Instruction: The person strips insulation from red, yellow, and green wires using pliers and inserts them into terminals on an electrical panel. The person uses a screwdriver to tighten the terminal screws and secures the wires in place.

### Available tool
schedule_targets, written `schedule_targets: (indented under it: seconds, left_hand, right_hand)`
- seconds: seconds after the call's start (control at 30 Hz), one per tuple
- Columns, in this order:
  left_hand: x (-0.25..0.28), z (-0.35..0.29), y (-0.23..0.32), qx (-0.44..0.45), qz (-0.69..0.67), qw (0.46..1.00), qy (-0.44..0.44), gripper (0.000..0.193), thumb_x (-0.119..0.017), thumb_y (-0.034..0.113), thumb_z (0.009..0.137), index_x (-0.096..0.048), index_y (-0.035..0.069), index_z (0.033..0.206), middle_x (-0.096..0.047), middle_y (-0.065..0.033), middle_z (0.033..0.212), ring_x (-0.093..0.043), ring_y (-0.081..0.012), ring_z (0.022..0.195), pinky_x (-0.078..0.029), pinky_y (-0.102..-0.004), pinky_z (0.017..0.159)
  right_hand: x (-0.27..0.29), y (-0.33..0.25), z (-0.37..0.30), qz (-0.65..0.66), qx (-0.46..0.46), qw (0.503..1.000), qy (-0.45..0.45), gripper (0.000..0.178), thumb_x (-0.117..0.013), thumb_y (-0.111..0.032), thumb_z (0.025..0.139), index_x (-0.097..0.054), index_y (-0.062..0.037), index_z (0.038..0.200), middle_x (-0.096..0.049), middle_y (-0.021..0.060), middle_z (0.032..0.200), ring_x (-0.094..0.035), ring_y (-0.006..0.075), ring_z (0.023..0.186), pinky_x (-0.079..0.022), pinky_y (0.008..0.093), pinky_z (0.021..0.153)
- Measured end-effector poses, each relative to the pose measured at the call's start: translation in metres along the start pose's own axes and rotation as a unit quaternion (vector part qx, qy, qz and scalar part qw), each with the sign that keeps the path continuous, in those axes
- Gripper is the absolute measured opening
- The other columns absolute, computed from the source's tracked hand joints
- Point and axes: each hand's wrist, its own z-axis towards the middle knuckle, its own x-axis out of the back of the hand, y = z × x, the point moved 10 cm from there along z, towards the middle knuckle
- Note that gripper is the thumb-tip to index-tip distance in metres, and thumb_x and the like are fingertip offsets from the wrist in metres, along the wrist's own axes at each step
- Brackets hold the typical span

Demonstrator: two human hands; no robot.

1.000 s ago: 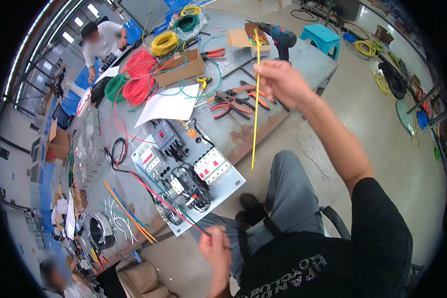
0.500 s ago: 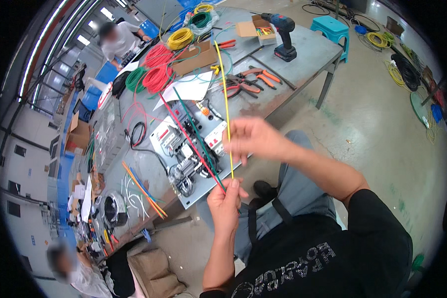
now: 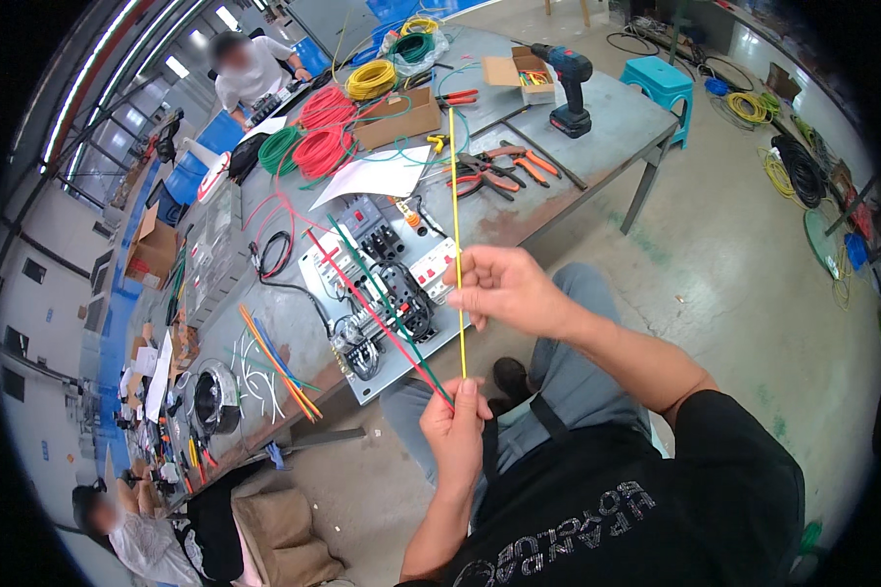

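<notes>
My left hand [image 3: 455, 428] is closed around the lower ends of a red wire [image 3: 380, 318], a green wire [image 3: 367, 276] and a yellow wire [image 3: 455, 186]. The red and green wires slant up to the left, over the panel, while the yellow one stands nearly straight up. Partway along the yellow wire, my right hand [image 3: 507, 289] pinches it between thumb and fingers. Beyond the hands, a grey mounting panel [image 3: 370, 383] carries breakers [image 3: 439, 269], black components and wiring, and lies at the table's near edge.
Pliers [image 3: 487, 176], a cordless drill [image 3: 568, 93] and an open carton [image 3: 519, 73] lie farther back on the metal table [image 3: 607, 127]. Red wire coils [image 3: 325, 147] are at the back left. A turquoise stool [image 3: 658, 83] stands beyond. Two other people sit to the left.
My right hand's blurred, looser fingers have closed on the yellow wire. My left hand sits slightly lower and farther right in the picture, still holding the wires. The whole view has shifted a little.
</notes>
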Motion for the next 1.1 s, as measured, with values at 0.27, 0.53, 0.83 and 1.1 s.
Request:
schedule_targets:
  seconds: [0.27,0.53,0.83,1.1]
  left_hand:
    - [0.006,-0.017,-0.025,0.029,-0.004,0.999,-0.022,0.019,-0.061,0.015,0.104,-0.068,-0.001,0.101,-0.058,-0.0005,0.067,-0.046,-0.0040,0.056,-0.032,-0.0203,0.050]
    - [0.005,-0.021,-0.035,0.042,-0.004,0.998,-0.041,0.020,-0.061,0.017,0.104,-0.068,-0.001,0.101,-0.058,-0.0014,0.065,-0.044,-0.0048,0.053,-0.031,-0.0206,0.048]
    - [-0.009,0.007,-0.033,0.103,-0.122,0.983,-0.095,0.025,-0.053,0.018,0.107,-0.065,-0.004,0.109,-0.066,-0.0074,0.073,-0.035,-0.0033,0.049,-0.027,-0.0220,0.047]
    - [-0.014,0.027,-0.022,0.100,-0.235,0.951,-0.175,0.027,-0.050,0.021,0.108,-0.063,-0.002,0.114,-0.067,-0.0107,0.076,-0.030,-0.0036,0.047,-0.024,-0.0223,0.047]
  right_hand:
    - [0.080,-0.034,0.049,-0.070,0.015,0.996,0.056,0.027,-0.069,-0.014,0.097,-0.062,0.0023,0.118,-0.066,0.0013,0.079,-0.064,0.0072,0.062,-0.055,0.0235,0.057]
    - [0.130,-0.039,0.076,-0.062,0.004,0.990,0.124,0.021,-0.068,-0.021,0.098,-0.069,-0.0008,0.103,-0.061,-0.0009,0.072,-0.061,0.0061,0.057,-0.051,0.0224,0.050]
    - [0.033,0.014,0.036,-0.028,-0.073,0.997,-0.013,0.022,-0.068,-0.027,0.100,-0.066,-0.0045,0.096,-0.065,0.0002,0.075,-0.064,0.0061,0.063,-0.053,0.0234,0.055]
    - [-0.011,0.046,-0.004,0.043,-0.103,0.991,-0.078,0.020,-0.070,-0.013,0.097,-0.065,0.0015,0.110,-0.068,0.0021,0.081,-0.066,0.0081,0.070,-0.054,0.0243,0.062]
